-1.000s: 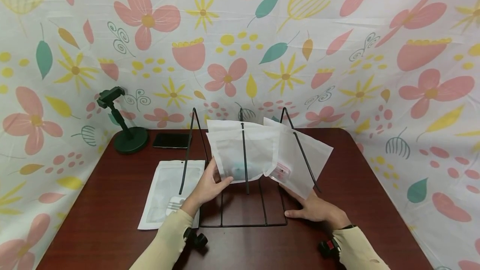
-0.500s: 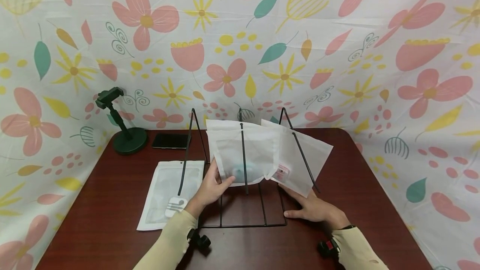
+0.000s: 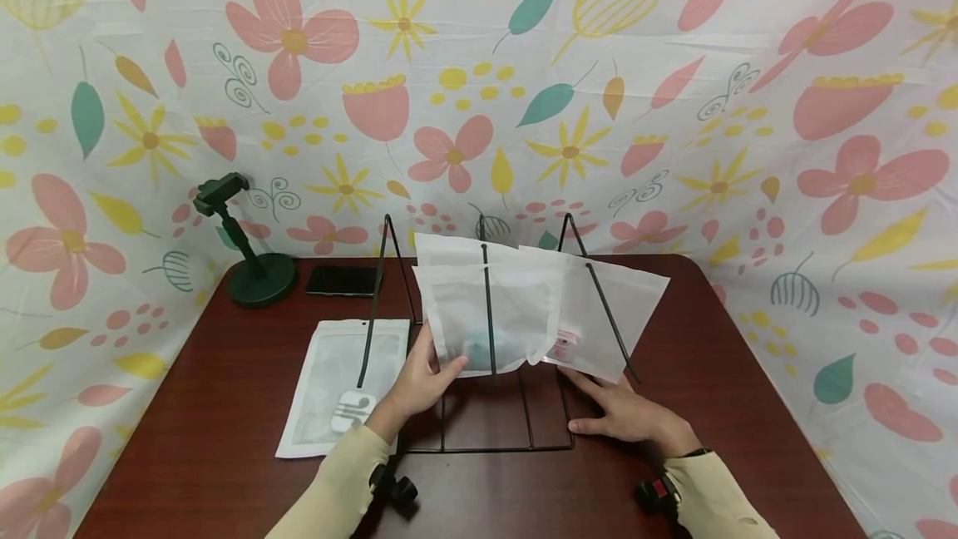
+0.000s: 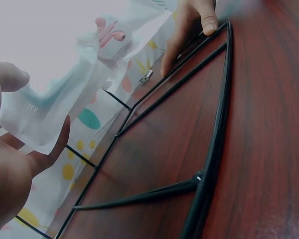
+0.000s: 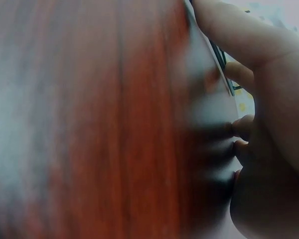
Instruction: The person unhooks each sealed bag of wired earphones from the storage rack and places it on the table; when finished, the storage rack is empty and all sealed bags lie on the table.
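My left hand (image 3: 421,379) pinches the lower left corner of a white translucent pouch (image 3: 516,298), thumb in front and fingers behind. Something teal shows faintly low in that pouch. Behind it on the right, a second white pouch (image 3: 609,298) leans at a tilt, with pink earphones (image 4: 112,35) visible inside. Both pouches stand among the uprights of a black wire rack (image 3: 486,450). At the rack's front right corner, my right hand (image 3: 629,416) rests with extended fingers and its thumb touching the base wire. Blur hides part of it in the right wrist view.
Left of the rack lies a third white pouch (image 3: 318,364) with white earphones in a case (image 3: 352,412) inside; a rack upright crosses it in view. A black phone (image 3: 342,280) and a dark green phone stand (image 3: 259,277) sit at the back left. Floral cloth (image 3: 479,106) hangs behind.
The right pouch has swung slightly up and stands a little less tilted. The left pouch has shifted slightly with my left hand. My right hand stays at the rack corner.
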Demonstrator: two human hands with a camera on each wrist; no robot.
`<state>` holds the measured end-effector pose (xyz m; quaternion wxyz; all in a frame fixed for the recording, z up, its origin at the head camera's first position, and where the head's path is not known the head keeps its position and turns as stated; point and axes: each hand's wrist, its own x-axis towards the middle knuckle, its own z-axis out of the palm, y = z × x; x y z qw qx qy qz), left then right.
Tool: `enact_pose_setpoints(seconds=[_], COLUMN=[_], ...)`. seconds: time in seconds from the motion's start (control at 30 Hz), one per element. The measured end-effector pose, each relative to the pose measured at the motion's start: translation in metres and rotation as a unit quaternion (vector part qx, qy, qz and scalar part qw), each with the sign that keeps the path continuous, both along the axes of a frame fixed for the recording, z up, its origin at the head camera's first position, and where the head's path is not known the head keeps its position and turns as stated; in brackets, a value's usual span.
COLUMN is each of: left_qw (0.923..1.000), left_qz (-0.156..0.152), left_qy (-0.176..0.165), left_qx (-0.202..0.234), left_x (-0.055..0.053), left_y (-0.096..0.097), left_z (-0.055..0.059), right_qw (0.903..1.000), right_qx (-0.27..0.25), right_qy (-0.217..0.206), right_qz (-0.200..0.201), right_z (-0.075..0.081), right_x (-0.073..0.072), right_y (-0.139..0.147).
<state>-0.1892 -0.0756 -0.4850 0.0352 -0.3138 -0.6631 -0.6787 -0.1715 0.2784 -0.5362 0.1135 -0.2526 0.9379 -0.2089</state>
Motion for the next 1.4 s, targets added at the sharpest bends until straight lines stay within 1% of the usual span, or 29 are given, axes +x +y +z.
enact_pose_setpoints(seconds=[0.07,0.1,0.23,0.33,0.5,0.57,0.63,0.7,0.83,0.87,0.93,1.17,1.4], left_qw=[1.0000,1.0000,0.9998,0.9998,0.9997,0.9995,0.9994,0.9993,0.9990,0.9988,0.9985,0.9974,0.9964], left_qz=[-0.002,-0.003,-0.001,-0.002,-0.005,-0.002,0.003,0.007,0.010,0.009,0.006,0.017,0.026], left_qy=[0.003,0.008,0.010,0.001,-0.002,-0.007,-0.004,-0.001,0.013,0.019,0.022,0.014,0.031], left_qx=[-0.002,-0.006,-0.017,-0.021,-0.026,-0.031,-0.036,-0.037,-0.041,-0.044,-0.050,-0.068,-0.075], left_x=[0.002,0.002,-0.002,-0.004,-0.002,0.001,0.004,0.009,0.018,0.019,0.021,0.028,0.034], left_y=[-0.001,-0.002,-0.005,-0.006,-0.009,-0.009,-0.009,-0.009,-0.011,-0.012,-0.013,-0.016,-0.019], left_z=[0.000,-0.001,-0.013,-0.022,-0.024,-0.023,-0.020,-0.014,0.000,0.003,0.005,0.009,0.008], right_qw=[1.0000,1.0000,0.9997,0.9997,0.9999,1.0000,0.9999,0.9999,0.9998,0.9997,0.9993,0.9997,0.9997], right_qx=[0.002,0.002,-0.001,-0.002,-0.002,0.000,0.001,0.002,-0.001,-0.001,-0.001,-0.002,-0.004], right_qy=[0.004,0.006,0.019,0.021,0.005,-0.002,-0.005,-0.004,0.015,0.020,0.032,0.019,0.015], right_qz=[0.004,0.007,0.012,0.012,0.010,0.008,0.009,0.009,0.015,0.016,0.019,0.015,0.017], right_z=[0.000,0.000,0.001,0.001,0.002,0.002,0.002,0.002,0.003,0.004,0.004,0.004,0.005], right_x=[0.000,0.000,0.000,0.000,-0.001,-0.001,-0.002,-0.001,-0.001,-0.001,0.000,0.000,-0.001], right_y=[0.000,0.000,0.000,0.000,0.000,0.000,0.000,0.000,-0.001,-0.001,-0.001,-0.001,-0.001])
